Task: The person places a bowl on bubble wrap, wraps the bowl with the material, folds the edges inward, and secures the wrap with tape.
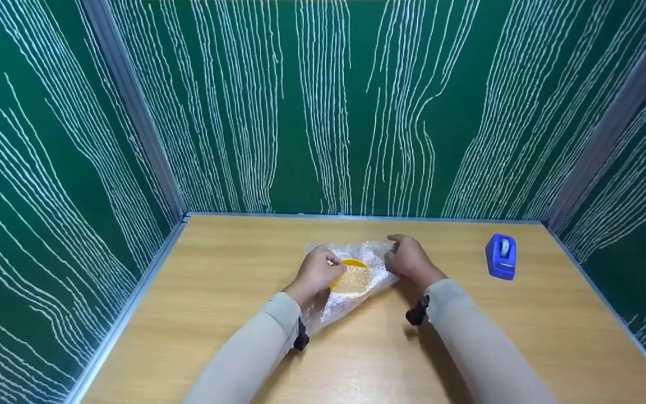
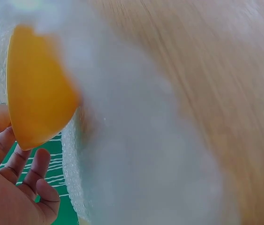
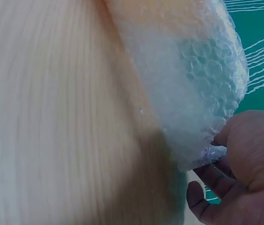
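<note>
L. side: green panel (image 1: 54, 140) w/ wavy white vert. lines, meeting a grey post (image 1: 138, 106) at the corner. Wood-look table (image 1: 227, 258) runs across in front. L. sleeve (image 1: 250, 348), pale, w/ blk. wrist unit (image 1: 301, 338) at cuff. L. hand (image 1: 318, 273): thumb & forefinger grasp the yellow bowl (image 1: 355, 262) at its edge; other fingers loosely bent, per L. wrist view. Bowl is approx. mid-table, between the hands, partly covered by clear bubble wrap (image 1: 342, 304); yellow shows thru the film, upper rim exposed. Wrap lies under & over bowl, front edge running diag. up to R. R. hand (image 1: 409, 261): fingers pinch a gathered bit of wrap at its R. end, apart from bowl. R. sleeve (image 1: 480, 336), pale, 2nd blk. unit (image 1: 417, 311) at cuff. Far R.: blue tape dispenser (image 1: 501, 257) w/ roll fitted, upright on table, well apart from hands.
</note>
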### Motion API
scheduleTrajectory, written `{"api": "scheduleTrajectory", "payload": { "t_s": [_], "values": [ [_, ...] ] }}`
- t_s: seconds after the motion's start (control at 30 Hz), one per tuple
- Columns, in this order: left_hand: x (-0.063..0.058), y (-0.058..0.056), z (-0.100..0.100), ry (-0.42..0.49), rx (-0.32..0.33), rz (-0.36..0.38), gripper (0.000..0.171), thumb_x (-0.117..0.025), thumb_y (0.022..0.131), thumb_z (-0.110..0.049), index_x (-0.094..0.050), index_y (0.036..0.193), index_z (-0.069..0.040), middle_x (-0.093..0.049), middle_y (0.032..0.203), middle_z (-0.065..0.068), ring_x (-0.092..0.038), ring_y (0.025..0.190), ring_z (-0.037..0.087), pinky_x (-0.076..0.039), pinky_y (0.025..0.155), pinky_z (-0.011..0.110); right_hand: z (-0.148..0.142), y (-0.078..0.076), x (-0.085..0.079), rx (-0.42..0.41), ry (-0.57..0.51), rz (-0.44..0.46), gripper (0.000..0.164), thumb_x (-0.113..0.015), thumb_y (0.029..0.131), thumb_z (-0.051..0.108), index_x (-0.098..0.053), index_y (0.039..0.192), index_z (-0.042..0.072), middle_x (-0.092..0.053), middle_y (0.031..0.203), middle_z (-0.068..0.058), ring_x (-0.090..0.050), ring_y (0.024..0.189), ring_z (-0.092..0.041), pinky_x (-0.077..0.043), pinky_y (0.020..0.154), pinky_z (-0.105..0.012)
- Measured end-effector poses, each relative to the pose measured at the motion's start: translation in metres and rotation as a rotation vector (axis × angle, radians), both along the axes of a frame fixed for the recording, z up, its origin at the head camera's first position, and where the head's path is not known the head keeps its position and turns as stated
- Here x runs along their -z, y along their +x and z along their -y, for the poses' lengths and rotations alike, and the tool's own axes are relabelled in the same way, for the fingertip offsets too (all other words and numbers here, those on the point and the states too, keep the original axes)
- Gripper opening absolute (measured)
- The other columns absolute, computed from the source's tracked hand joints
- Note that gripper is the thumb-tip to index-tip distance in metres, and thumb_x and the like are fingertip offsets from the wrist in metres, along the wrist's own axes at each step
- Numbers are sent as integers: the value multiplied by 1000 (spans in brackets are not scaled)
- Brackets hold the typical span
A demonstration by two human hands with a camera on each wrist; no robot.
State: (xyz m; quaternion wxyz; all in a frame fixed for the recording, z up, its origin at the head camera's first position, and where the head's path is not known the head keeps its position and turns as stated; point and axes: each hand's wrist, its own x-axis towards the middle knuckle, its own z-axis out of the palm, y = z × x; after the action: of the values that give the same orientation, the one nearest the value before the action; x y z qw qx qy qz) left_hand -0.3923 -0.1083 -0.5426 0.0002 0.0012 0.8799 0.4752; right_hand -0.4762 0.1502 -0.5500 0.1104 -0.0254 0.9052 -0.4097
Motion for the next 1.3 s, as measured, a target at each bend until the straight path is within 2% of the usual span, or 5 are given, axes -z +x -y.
{"api": "scheduleTrajectory", "payload": {
  "t_s": [0.13,0.2,0.83,1.03,1.3],
  "values": [
    [2,1,1,-13,22,-33,8,-83,102,-17,-81,99,-9,-68,115,5,-67,109,20,-64,105,41,0,3,0,28,-46,1,72,-63,104,3,-44,173,11,-61,148,-23,-62,123,-39,-62,79,-38],
    [2,0,0,-4,19,-27,8,-83,102,-16,-81,99,-10,-68,115,4,-67,109,20,-64,106,41,0,4,-1,56,-81,31,72,-63,105,4,-43,174,16,-59,153,-21,-62,126,-39,-62,77,-32],
    [2,1,-2,33,-8,22,8,-83,104,-16,-76,104,-13,-69,122,5,-68,117,23,-62,114,42,6,9,-9,135,-217,6,59,-66,114,15,-49,170,18,-68,148,-14,-70,133,-30,-63,111,-41],
    [5,-2,-1,-10,17,-50,8,-84,102,-16,-80,102,-9,-70,114,6,-69,110,22,-64,107,43,6,14,-13,105,-212,-83,24,-67,115,16,-70,137,6,-78,134,-15,-75,120,-27,-66,102,-36],
    [4,-3,1,-33,22,-63,9,-84,101,-16,-81,102,-7,-68,110,6,-67,105,22,-64,103,43,13,21,-17,54,-174,-185,23,-66,117,25,-78,126,8,-85,122,-11,-78,111,-27,-66,98,-38]
  ]
}}
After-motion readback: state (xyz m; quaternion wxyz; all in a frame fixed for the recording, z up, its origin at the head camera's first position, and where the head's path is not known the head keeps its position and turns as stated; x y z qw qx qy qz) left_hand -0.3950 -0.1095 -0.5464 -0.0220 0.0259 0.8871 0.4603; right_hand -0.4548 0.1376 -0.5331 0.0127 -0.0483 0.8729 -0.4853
